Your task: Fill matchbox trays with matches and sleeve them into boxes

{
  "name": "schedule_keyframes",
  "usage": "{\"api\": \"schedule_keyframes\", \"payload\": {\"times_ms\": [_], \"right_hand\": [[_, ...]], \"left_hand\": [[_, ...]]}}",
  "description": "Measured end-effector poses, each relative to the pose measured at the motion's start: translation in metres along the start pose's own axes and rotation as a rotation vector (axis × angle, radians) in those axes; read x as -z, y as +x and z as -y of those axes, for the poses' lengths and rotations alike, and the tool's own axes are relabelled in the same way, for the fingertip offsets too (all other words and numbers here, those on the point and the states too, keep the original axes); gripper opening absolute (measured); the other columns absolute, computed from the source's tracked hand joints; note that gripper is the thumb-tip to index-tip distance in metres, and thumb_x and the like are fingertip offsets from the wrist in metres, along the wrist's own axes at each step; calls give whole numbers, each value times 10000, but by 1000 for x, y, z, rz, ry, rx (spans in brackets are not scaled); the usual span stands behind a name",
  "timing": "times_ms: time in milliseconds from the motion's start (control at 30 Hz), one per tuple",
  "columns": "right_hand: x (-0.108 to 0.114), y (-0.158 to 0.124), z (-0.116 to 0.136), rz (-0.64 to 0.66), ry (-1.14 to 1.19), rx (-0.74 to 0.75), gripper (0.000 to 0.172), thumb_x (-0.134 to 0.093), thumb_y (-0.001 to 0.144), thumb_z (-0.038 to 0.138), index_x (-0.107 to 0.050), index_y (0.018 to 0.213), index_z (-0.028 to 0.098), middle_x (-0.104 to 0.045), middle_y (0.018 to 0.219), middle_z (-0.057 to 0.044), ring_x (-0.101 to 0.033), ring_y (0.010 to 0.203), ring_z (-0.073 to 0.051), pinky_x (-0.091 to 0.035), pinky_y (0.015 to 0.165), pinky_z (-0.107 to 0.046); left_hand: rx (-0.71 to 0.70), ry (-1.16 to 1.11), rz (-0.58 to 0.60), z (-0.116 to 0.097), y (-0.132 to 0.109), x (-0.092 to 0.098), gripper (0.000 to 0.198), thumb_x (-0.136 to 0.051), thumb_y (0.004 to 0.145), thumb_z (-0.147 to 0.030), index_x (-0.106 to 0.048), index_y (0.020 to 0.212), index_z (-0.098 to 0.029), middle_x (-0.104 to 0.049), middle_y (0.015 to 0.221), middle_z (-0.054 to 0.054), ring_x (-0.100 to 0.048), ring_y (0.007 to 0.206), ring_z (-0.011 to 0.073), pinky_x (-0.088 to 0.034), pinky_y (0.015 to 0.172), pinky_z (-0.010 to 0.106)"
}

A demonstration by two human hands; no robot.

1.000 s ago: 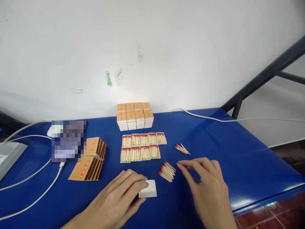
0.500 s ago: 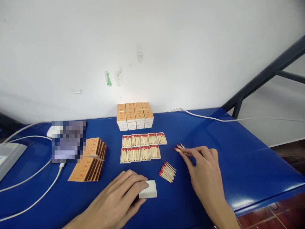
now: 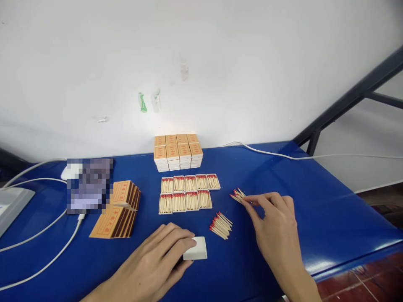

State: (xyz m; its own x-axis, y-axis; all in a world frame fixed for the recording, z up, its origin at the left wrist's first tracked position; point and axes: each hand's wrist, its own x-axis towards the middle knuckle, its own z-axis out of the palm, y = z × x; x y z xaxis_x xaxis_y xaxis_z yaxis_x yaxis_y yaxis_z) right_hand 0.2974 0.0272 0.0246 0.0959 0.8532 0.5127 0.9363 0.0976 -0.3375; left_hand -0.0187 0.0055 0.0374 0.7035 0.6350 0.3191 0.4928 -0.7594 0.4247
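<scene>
Left hand (image 3: 165, 256) and right hand (image 3: 275, 220) were bare, fingers slim, knuckles softly rounded. Wrists (image 3: 297, 274) bare too, narrow, smooth. Fingernail detail too small to tell.

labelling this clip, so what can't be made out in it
- Head view: tail ends of the small match bunch, partly hidden by the right hand.
- Head view: left end of the white tray, covered by the left hand.
- Head view: purple object, obscured by pixelation.
</scene>
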Motion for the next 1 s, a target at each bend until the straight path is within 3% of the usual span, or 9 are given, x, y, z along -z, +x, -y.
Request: {"api": "schedule_keyframes", "payload": {"times_ms": [300, 567, 700, 833, 1000], "right_hand": [[7, -3, 6, 20, 15, -20, 600, -446, 1157, 652, -819, 1042, 197, -708, 978, -136, -548, 941, -297, -507, 769, -446], [15, -31, 41, 213, 176, -67, 465, -520, 1150, 605, -782, 967, 268, -707, 978, -96, -582, 953, -295, -544, 764, -417], [19, -34, 44, 252, 204, -61, 450, -515, 1157, 578, -792, 971, 277, -710, 989, -96, -587, 950, -295, -546, 768, -416], [23, -27, 33, 190, 147, -73, 464, -520, 1146, 622, -814, 1029, 283, -726, 1007, -100, -582, 972, -303, -528, 792, -430], [13, -10, 13, 51, -5, -130, 727, -387, 1117, 780, -836, 1024, 216, -723, 946, -142, -556, 933, -319, -489, 749, -450]], "left_hand": [[-20, 17, 11, -2, 2, 2, 273, -561, 1150, -171, -597, 1421, -186, -777, 1316, 113, -781, 1156, 264, -674, 1070, 520], [-25, 15, -1, -1, 1, 1, 251, -550, 1164, -194, -607, 1408, -186, -779, 1316, 106, -780, 1157, 253, -663, 1076, 501], [-27, 11, 1, -2, 1, 2, 252, -556, 1159, -189, -601, 1407, -187, -776, 1317, 110, -778, 1150, 255, -670, 1061, 505], [-24, 17, 5, -1, 2, 1, 258, -554, 1157, -183, -596, 1412, -186, -779, 1310, 109, -780, 1158, 263, -673, 1066, 527], [-27, 23, -1, 1, 2, 0, 260, -558, 1153, -179, -598, 1410, -186, -774, 1314, 113, -781, 1145, 265, -679, 1060, 540]]}}
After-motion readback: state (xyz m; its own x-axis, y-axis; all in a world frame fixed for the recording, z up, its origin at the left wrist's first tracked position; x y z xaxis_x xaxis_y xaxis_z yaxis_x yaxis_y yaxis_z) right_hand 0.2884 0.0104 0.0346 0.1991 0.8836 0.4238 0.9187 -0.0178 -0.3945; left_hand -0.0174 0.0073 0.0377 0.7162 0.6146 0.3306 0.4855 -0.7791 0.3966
